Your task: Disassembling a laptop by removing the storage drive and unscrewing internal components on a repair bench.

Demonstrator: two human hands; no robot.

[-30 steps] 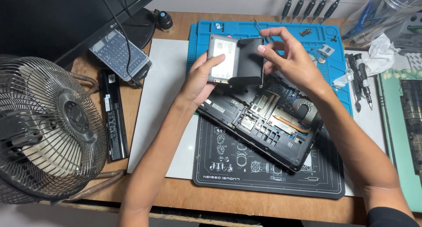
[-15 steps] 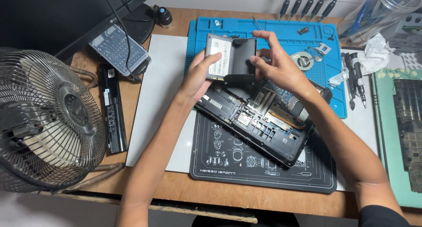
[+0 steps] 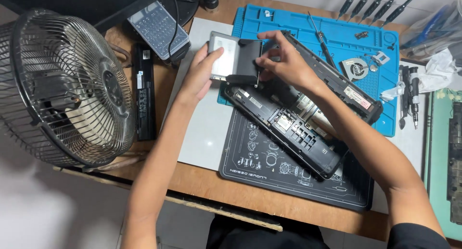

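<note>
Above the upper-left corner of the opened black laptop chassis, a flat silver rectangular drive with a black plastic bracket is held between 2 hands. The left hand is closed on the drive's silver end, thumb across its face. The right hand is pinched together on the black bracket end, fingers curled over its edge. The drive is lifted clear of the chassis and tilted, over the edge of the blue silicone work mat. The step in hand is judged to be the separating of bracket from drive, or its seating; which cannot be told. A steady grip on the silver end and a straight pull or push along the drive's length would be called for. Nearby are seen a black screwdriver, a small round cooling fan and a metal-caged desk fan.
</note>
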